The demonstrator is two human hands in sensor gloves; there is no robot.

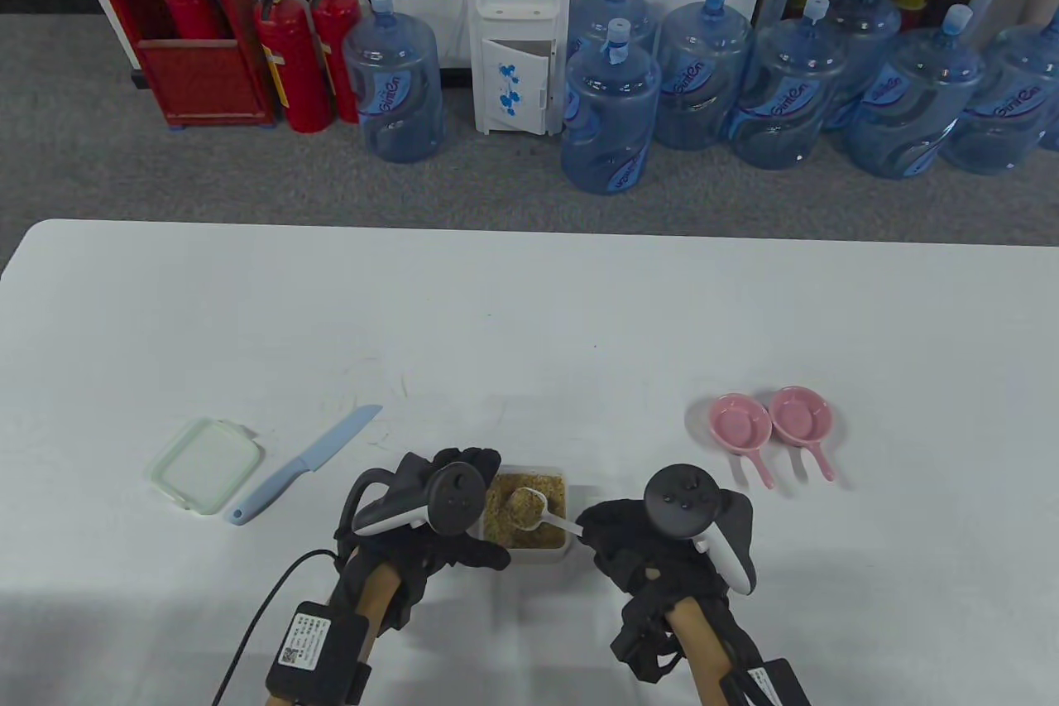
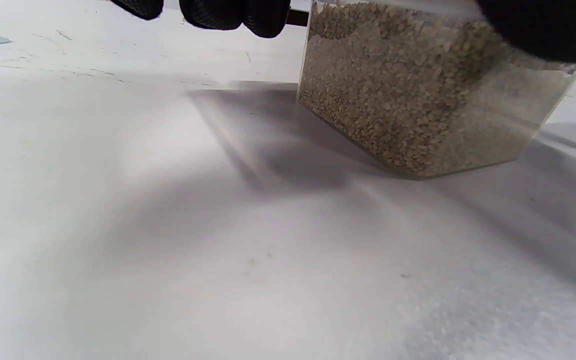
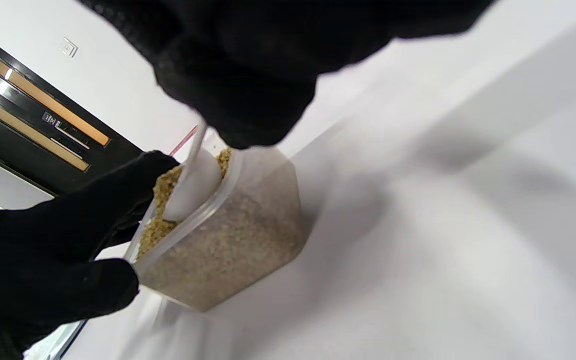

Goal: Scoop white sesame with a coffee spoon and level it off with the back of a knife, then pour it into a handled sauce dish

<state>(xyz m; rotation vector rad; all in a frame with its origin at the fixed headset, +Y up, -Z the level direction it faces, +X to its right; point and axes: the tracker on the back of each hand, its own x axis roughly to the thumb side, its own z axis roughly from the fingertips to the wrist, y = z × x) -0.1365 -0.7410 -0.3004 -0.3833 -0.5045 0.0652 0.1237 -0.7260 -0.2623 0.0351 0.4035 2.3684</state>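
Fingers [image 3: 248, 100] pinch white spoon [image 1: 534, 509]; grainy sesame [image 2: 408, 100].

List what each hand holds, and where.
Right hand: small white plastic spoon, gripped at its handle end. Left hand: clear plastic container of sesame, held at its left side.

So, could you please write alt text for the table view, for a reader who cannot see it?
The right hand holds a white coffee spoon heaped with sesame over a clear sesame container, which the left hand steadies. A blue knife and a lid lie to the left; two pink handled sauce dishes sit to the right.
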